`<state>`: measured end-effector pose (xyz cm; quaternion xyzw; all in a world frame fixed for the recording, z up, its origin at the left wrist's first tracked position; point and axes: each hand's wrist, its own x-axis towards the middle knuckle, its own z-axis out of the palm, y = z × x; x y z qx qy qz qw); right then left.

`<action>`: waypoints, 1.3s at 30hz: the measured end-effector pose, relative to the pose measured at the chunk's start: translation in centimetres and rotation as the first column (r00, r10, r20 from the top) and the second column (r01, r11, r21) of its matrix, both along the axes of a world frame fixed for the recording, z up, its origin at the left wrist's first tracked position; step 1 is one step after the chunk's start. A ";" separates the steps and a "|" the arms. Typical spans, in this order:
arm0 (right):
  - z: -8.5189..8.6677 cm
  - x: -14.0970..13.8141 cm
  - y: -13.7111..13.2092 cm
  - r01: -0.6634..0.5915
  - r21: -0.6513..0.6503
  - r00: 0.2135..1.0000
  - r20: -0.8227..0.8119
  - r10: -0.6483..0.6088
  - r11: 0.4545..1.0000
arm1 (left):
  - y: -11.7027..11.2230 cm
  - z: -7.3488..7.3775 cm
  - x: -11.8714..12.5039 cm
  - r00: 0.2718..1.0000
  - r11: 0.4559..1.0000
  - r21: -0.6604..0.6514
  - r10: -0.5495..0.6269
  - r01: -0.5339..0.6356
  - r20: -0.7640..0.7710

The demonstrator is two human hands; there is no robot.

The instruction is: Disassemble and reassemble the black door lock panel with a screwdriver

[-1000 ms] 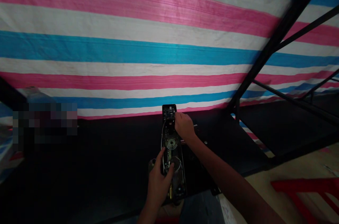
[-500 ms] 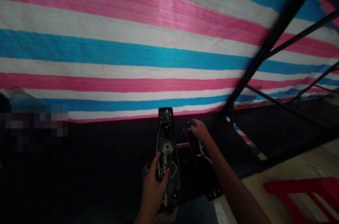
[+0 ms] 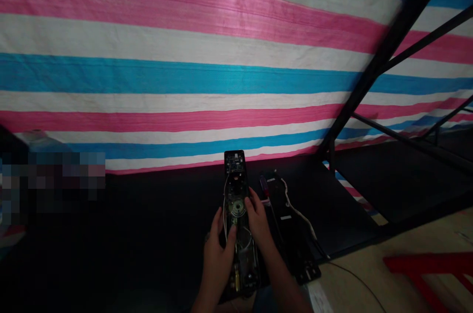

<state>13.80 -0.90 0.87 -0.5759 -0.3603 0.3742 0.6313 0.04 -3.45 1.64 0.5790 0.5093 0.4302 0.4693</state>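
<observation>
A long black electronic door lock housing (image 3: 241,190) lies open-side up in front of me, showing a circuit board, a round part and thin white wires. My left hand (image 3: 217,254) grips its left side, fingers along the outer edge and thumb over the inside. On the opposite edge, my right hand (image 3: 259,222) holds the housing with thumb and fingers. Just right of that hand are a screwdriver (image 3: 263,186) with a dark purple-red handle and a flat black plate (image 3: 295,246). A white cable (image 3: 300,213) runs across the plate. My fingers hide part of the housing's middle.
The black tabletop (image 3: 148,234) stretches left and right. Behind it hangs a striped sheet (image 3: 166,79). A black metal frame (image 3: 364,84) rises at the right, and a red stool (image 3: 424,263) stands on the floor at lower right. A blurred patch covers the far left.
My right hand has left the area by the screwdriver and the plate's upper end and come to the housing's right edge. My left hand stays on the housing. The view has shifted slightly.
</observation>
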 end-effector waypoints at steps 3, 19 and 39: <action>-0.7 0.2 0.3 0.003 0.023 0.991 -0.133 0.001 1.000 | 1.3 0.3 0.4 0.999 0.999 0.045 -0.010 0.008 0.044; -1.0 0.5 0.1 0.055 -0.046 0.977 -0.203 -0.064 0.997 | 1.2 -0.8 1.2 0.998 0.998 0.020 0.058 -0.058 -0.012; -0.2 0.4 -0.4 0.036 0.012 0.965 -0.259 -0.032 0.999 | 1.3 -1.0 0.8 0.961 0.997 -0.046 0.065 -0.054 0.268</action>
